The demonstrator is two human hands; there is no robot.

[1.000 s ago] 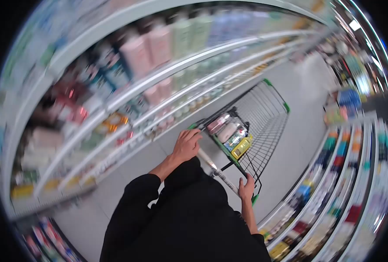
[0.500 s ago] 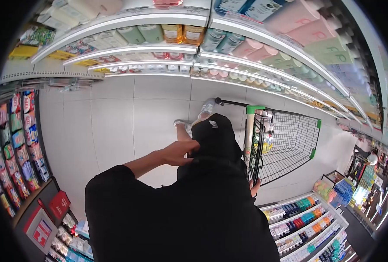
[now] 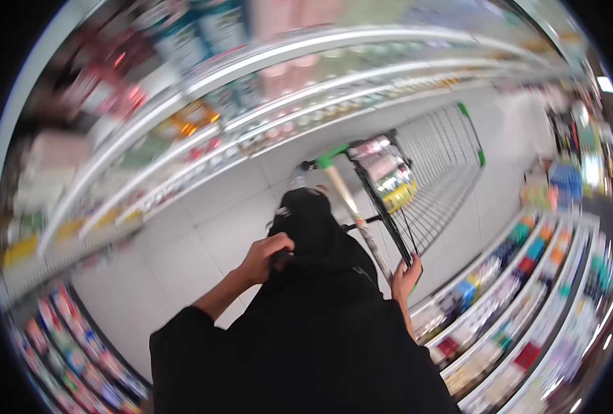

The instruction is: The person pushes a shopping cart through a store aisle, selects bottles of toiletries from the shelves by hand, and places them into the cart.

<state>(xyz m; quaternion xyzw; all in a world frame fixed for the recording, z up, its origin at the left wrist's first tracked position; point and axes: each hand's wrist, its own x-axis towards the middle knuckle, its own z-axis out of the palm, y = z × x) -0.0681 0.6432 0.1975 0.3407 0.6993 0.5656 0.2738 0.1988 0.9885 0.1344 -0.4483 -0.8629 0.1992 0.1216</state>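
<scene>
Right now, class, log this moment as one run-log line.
left hand: at black clothing | right hand: at near end of shopping cart | cart: packaged goods inside

Has grey tiled floor (image 3: pixel 182 262) at centre left, white store shelves (image 3: pixel 265 56) along the top, bright ceiling light (image 3: pixel 605 84) upper right.

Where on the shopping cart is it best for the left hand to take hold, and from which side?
On the shopping cart, probably the handle bar, near its green end, from the person's side: it is straight, slim and faces the body, and the right hand is near its other end.
</scene>
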